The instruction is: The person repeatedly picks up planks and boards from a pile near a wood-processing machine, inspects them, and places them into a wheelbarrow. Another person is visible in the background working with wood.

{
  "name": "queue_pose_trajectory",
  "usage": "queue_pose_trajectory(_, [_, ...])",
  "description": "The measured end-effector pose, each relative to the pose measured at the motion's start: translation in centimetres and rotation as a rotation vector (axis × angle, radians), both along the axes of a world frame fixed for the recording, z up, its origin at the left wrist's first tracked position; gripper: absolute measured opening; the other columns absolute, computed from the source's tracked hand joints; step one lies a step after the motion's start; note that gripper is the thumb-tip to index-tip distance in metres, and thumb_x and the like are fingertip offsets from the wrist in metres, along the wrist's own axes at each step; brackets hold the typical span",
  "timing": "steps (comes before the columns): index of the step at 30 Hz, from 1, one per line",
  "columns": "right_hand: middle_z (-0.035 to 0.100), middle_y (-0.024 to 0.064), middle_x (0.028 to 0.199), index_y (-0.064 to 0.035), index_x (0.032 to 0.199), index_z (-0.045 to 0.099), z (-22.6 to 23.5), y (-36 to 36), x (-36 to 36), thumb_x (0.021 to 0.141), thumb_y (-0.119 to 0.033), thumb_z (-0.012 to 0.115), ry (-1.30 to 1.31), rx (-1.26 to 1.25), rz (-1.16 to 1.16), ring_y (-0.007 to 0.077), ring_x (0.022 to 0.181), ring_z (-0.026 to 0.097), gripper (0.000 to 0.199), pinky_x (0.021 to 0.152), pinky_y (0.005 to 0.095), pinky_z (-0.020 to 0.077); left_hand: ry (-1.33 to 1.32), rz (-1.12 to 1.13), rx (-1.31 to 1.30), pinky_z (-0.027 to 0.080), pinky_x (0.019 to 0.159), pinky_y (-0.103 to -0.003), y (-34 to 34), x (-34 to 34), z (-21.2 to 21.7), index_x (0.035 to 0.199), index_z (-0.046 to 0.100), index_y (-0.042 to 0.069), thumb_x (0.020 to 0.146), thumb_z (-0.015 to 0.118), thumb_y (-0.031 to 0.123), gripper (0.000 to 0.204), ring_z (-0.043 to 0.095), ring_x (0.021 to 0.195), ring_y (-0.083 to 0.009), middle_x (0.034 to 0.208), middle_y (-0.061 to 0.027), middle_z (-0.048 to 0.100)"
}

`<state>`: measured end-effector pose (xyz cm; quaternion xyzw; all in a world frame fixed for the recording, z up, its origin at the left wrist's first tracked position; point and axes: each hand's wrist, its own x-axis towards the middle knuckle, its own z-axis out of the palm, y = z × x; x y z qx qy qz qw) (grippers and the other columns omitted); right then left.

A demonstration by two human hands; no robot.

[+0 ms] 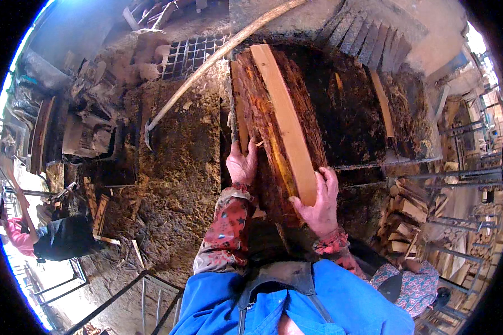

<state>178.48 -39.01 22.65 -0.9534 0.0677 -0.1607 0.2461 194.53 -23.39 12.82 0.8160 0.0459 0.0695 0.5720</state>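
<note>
A long pale wooden plank [285, 123] lies lengthwise in front of me, on top of dark reddish slabs with rough bark [251, 106]. My right hand [320, 206] is closed round the plank's near end, thumb on the left edge and fingers on the right. To its left, a narrower wooden strip [241, 111] stands along the side of the bark pieces. My left hand [242, 166] is closed on this strip's near end, with the thumb toward the bark. The undersides of the pieces are hidden.
A wooden-handled hook tool [207, 64] lies across the far left. Another strip [381, 103] rests on the dark bench to the right. Stacked wood pieces [405, 215] sit at right. One person [58, 237] is at far left, another [408, 285] at lower right.
</note>
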Motion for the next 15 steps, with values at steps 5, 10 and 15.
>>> queue_pose_trajectory(5, [0.038, 0.0194, 0.139, 0.0066, 0.131, 0.047, 0.4, 0.1, -0.1, 0.075, -0.044, 0.076, 0.09, -0.092, 0.058, 0.0443, 0.134, 0.031, 0.08, 0.11, 0.0559, 0.0294, -0.011, 0.01, 0.011, 0.054, 0.07, -0.043, 0.0, 0.0, 0.2, 0.107, 0.063, -0.002, 0.09, 0.068, 0.041, 0.046, 0.069, 0.086, -0.0388, 0.089, -0.0231, 0.07])
queue_pose_trajectory(10, [0.039, 0.0197, 0.139, 0.0065, 0.13, 0.048, 0.0, -0.4, -0.1, 0.076, -0.041, 0.076, 0.065, -0.108, 0.082, 0.0447, 0.132, 0.033, 0.077, 0.109, 0.0569, 0.0301, -0.004, 0.008, 0.074, 0.054, 0.071, -0.042, 0.0, 0.1, 0.0, 0.106, 0.063, -0.003, 0.09, 0.068, 0.04, 0.045, 0.069, 0.088, -0.0394, 0.09, -0.0239, 0.07])
queue_pose_trajectory(15, [0.039, 0.019, 0.139, 0.0054, 0.13, 0.049, 0.3, -0.9, -0.1, 0.075, -0.037, 0.077, 0.08, -0.077, 0.091, 0.0454, 0.132, 0.033, 0.075, 0.109, 0.0565, 0.03, -0.013, -0.008, -0.238, 0.054, 0.072, -0.038, -0.9, 0.5, 0.1, 0.105, 0.064, -0.003, 0.091, 0.067, 0.034, 0.04, 0.071, 0.085, -0.0328, 0.09, -0.0222, 0.071])
